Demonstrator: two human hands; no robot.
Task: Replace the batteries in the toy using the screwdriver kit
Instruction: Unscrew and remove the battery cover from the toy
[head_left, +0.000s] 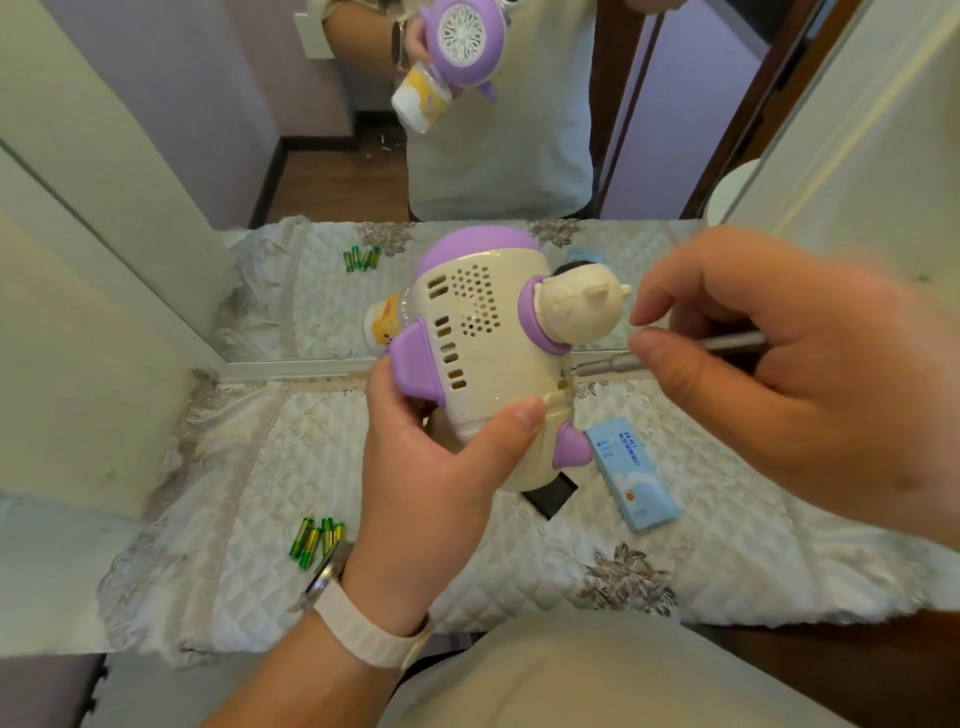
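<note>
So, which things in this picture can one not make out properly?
1. Head view: the screwdriver tip at the toy is too small, so it is unclear whether it sits in a screw.
2. Head view: a black thing under the toy is mostly hidden by it.
3. Head view: the print on the blue box is too small to read.
4. Head view: the right hand is blurred and cut off by the right edge.

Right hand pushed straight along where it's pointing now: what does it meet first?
The toy. The right hand pinches the screwdriver aimed left, its tip at or nearly at the cream body's edge. The left hand grips the toy. Actual contact is hard to judge.
</note>
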